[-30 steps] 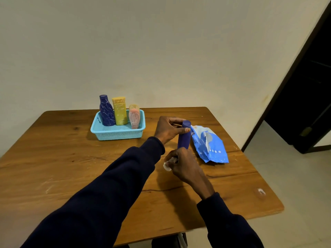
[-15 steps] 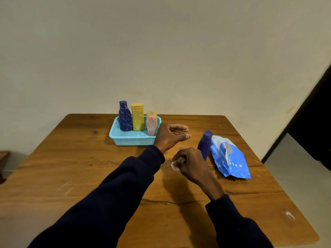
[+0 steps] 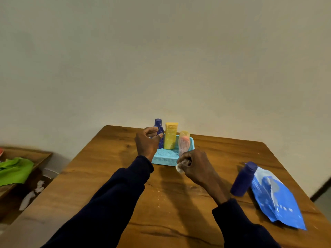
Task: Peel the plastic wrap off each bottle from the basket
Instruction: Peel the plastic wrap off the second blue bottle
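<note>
One wooden table, corner to a plain wall. One low shelf off its left side, with one green cloth on it. Two dark sleeves come in from the bottom edge. One blue pouch lies flat near the table's right edge, crumpled at its far end. One turquoise basket sits at the far middle of the table. Bottles: four total, three in the basket and one out. The three in the basket stand upright in a row. From left, they are a dark blue bottle with white streaks of film on it, a yellow bottle, and a pink bottle inside a clear film that rises past its top. The fourth is a bare blue bottle, which stands on the table just beside the pouch's near-left edge, well apart from the basket. Left hand is up at the basket's left end, fingers curled, thumb tip overlapping the dark blue bottle. The angle is poor, so I cannot tell if it grips the bottle or only sits in front of it. Right hand is just in front of the basket's near wall, below the pink bottle. Its fingers are curled tight round one wad of plastic wrap, white and crumpled, poking out on the thumb side.
</note>
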